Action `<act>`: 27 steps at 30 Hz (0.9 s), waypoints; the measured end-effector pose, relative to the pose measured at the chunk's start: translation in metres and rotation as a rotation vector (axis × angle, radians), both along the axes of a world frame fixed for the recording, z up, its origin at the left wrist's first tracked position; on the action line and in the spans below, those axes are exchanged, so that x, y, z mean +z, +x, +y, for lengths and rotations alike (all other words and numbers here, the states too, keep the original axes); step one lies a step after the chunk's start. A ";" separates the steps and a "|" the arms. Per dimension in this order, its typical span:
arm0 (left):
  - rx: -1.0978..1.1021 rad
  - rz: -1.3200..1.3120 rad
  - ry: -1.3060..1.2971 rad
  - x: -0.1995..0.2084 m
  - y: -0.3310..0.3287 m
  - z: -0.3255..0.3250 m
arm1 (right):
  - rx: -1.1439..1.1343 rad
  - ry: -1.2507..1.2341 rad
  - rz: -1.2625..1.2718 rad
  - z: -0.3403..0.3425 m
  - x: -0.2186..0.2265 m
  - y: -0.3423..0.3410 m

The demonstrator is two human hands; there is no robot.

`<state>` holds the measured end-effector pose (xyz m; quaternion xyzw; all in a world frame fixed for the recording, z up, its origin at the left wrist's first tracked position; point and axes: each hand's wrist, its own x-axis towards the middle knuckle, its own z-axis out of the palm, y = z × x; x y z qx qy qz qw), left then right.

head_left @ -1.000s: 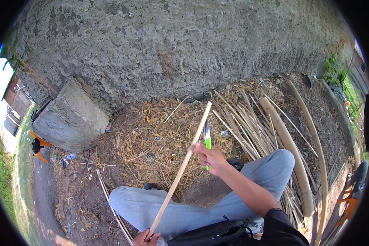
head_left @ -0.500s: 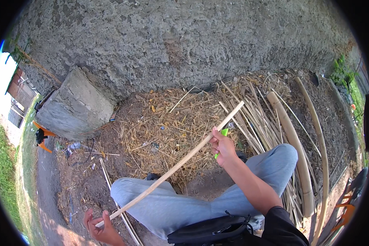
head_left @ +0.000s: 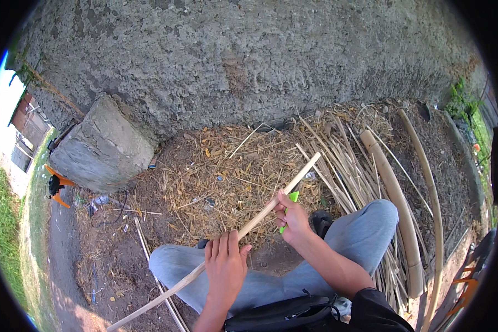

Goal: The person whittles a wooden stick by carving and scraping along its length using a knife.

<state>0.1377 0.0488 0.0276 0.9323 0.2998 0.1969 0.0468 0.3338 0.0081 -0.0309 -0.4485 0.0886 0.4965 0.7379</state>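
A long pale bamboo strip (head_left: 264,213) slants across my lap, its far end up to the right and its near end low on the left. My left hand (head_left: 226,264) lies over its middle above my thigh, fingers curled round it and thumb alongside. Further up, my right hand (head_left: 294,220) pinches the same strip with thumb and fingers. A bright green tool (head_left: 294,196) is also held in that right hand, sticking out above and below the fingers; its exact kind is hidden by the grip.
Several thin bamboo strips (head_left: 337,171) lie piled at my right, beside a thick bamboo piece (head_left: 390,188) and a long curved pole (head_left: 430,182). A rough wall (head_left: 249,66) rises ahead, with a concrete block (head_left: 105,146) at left. Straw and dry leaves (head_left: 205,171) litter the ground.
My left hand has moved from the strip's near end up to its middle. The strip has shifted down and left, and my right hand has come slightly nearer with the green tool.
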 end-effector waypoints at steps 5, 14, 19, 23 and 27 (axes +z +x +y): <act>0.142 -0.119 -0.440 -0.003 0.001 0.012 | -0.003 0.032 -0.009 -0.004 0.002 0.001; 0.155 -0.340 -0.664 -0.020 -0.059 -0.001 | -0.263 -0.065 -0.486 -0.018 -0.007 0.021; 0.200 -0.353 -0.676 -0.025 -0.096 -0.018 | -0.119 -0.218 -1.357 -0.038 -0.005 0.026; 0.253 -0.482 -0.706 -0.042 -0.109 -0.029 | 0.079 -0.165 -1.869 -0.045 -0.004 0.004; 0.431 -0.428 -0.765 -0.056 -0.128 -0.035 | 0.145 -0.188 -1.959 -0.046 0.001 -0.013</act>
